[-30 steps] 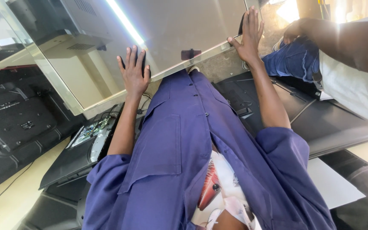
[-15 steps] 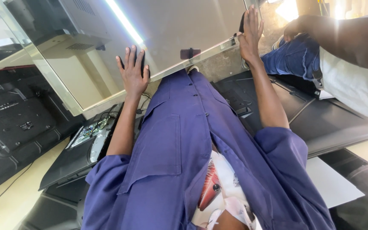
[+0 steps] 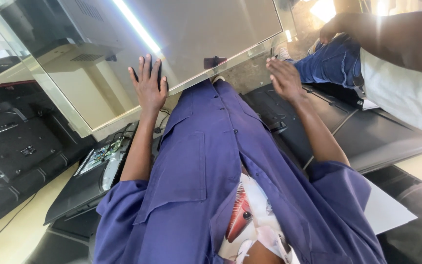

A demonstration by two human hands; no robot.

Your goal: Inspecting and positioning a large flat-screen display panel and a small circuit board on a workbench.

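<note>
A large glossy reflective panel (image 3: 206,34) leans in front of me, its lower edge running above my lap. My left hand (image 3: 147,87) lies flat on the panel near that edge, fingers spread. My right hand (image 3: 283,78) hovers just below the panel's lower right edge with fingers apart, holding nothing and clear of the panel. A small dark clip (image 3: 215,62) sits on the panel's lower edge between my hands. My blue coverall (image 3: 206,161) fills the middle of the view.
Another person sits at the right: a bare arm (image 3: 391,34), white shirt and blue jeans (image 3: 328,66). Black television back shells (image 3: 15,142) lie at the left, an exposed circuit board (image 3: 104,152) beside my left arm, dark flat panels (image 3: 382,137) at the right.
My right hand has come off the panel's right edge and dropped toward me. My left hand stays flat on the panel.
</note>
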